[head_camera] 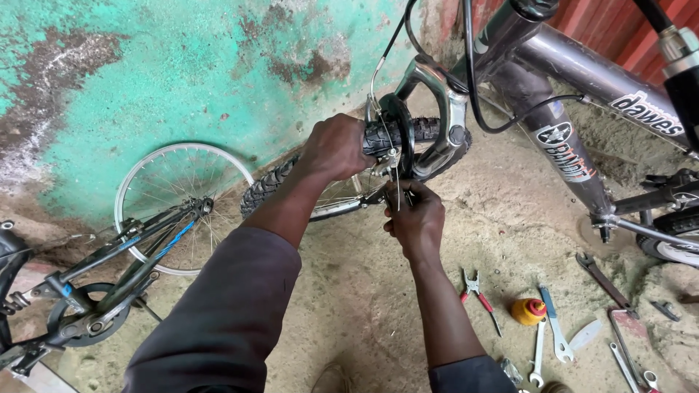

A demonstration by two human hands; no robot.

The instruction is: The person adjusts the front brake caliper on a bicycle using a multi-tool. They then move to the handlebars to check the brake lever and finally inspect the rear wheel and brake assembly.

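I note first what I cannot read. The brake arm (pixel 394 161) at centre frame is small and partly covered by both hands; I cannot tell whether the thin cable (pixel 397 191) hanging from it is clamped or loose. My left hand (pixel 336 147) is wrapped closed over the knobby front tyre (pixel 378 137) at the fork (pixel 449 116), so the tread beneath the palm is hidden. My right hand (pixel 416 218) sits just below it, fingers pinched narrow around the cable end and the brake hardware; the fingertips themselves are masked by the knuckles. The grey bicycle frame (pixel 582 73) is cut off by the top and right edges, and its rear wheel (pixel 673 244) shows only as a sliver at the right edge. A second bicycle frame (pixel 109 269) at lower left runs out of the picture, with a bare rim (pixel 120 196) leaning on the green wall (pixel 182 65) behind it.

Open room: the sandy floor (pixel 349 291) between my forearms and to the lower centre. At lower right the ground is crowded: red-handled pliers (pixel 477 291), a yellow oil bottle (pixel 528 311), a blue-handled spanner (pixel 555 327), further wrenches (pixel 604 280) near the right edge. The wheel stands close to the wall at upper centre.
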